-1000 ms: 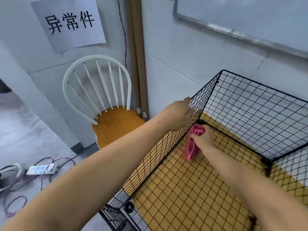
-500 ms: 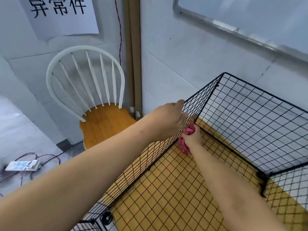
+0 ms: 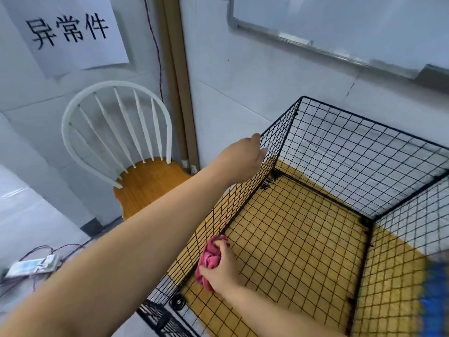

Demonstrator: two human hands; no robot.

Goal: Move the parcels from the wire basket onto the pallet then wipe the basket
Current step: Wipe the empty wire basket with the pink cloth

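The black wire-mesh basket (image 3: 340, 152) looked like matt coated metal; the crumpled pink rag (image 3: 210, 260) was soft cloth; the chair's orange seat (image 3: 150, 183) was smooth wood.

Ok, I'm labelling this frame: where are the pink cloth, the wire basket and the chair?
pink cloth (image 3: 210, 257), head view, on its bunched middle folds.
wire basket (image 3: 352, 147), head view, on the far mesh wall.
chair (image 3: 150, 181), head view, on the wooden seat.
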